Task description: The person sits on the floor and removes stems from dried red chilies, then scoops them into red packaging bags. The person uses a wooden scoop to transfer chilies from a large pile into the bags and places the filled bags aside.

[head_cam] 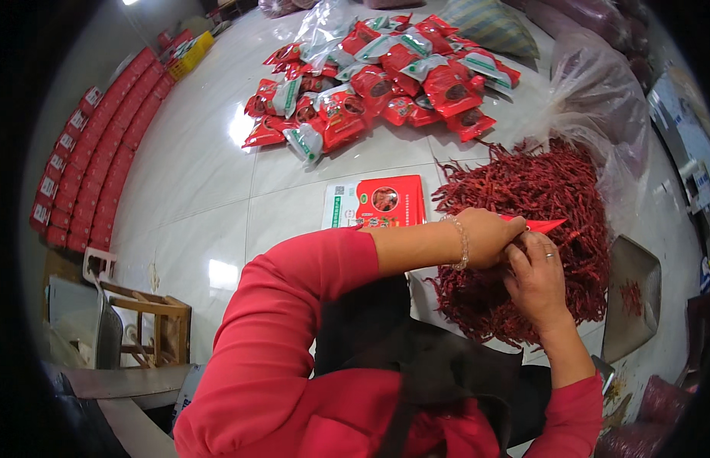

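Observation:
My left hand [485, 239], with a beaded bracelet at the wrist, reaches across my front and grips a red plastic packaging bag [547, 225]. Close against it, my right hand [537, 281] wears a ring and pinches the same bag; the fingers hide most of it, leaving a pointed red corner in sight. Below both hands lies a big heap of dried red chili peppers [521, 183] on the floor. Left of the heap rests a stack of flat printed bags [411, 200], red and white, partly covered by my left forearm.
Many filled red bags [383, 86] are piled on the tiled floor ahead. A clear plastic sack [598, 97] adjoins the chilies, and a metal scoop-like tray [635, 297] stands at right. Red boxes [97, 154], a yellow crate [191, 55] and a wooden stool [160, 309] are at left.

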Motion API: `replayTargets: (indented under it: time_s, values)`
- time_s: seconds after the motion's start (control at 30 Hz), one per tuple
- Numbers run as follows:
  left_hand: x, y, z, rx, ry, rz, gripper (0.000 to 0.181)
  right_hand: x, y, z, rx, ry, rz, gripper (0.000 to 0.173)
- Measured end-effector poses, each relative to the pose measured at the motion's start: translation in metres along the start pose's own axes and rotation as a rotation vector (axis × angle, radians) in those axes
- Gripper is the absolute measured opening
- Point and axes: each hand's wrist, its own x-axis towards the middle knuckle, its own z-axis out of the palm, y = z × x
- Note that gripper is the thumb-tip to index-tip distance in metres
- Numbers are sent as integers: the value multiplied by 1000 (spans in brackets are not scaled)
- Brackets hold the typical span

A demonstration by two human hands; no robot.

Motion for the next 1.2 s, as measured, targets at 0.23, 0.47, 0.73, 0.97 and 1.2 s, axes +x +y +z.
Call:
replayTargets:
  time_s: [0.23, 0.47, 0.73, 0.97, 1.2]
  values:
    - [12, 13, 24, 3, 17, 104, 36, -36, 4, -6, -17, -128, 3, 8]
    - [13, 21, 31, -6, 58, 143, 27, -68, -1, 0, 800, -471, 455, 26]
    - [14, 70, 50, -175, 138, 481, 21, -101, 17, 48, 1121, -348, 1070, 32]
    - [4, 63, 37, -265, 20, 553, 11, -103, 0, 62, 1148, -809, 904, 33]
    - [-5, 39, 23, -249, -200, 650, 14, -109, -13, 57, 1228, -1132, 720, 34]
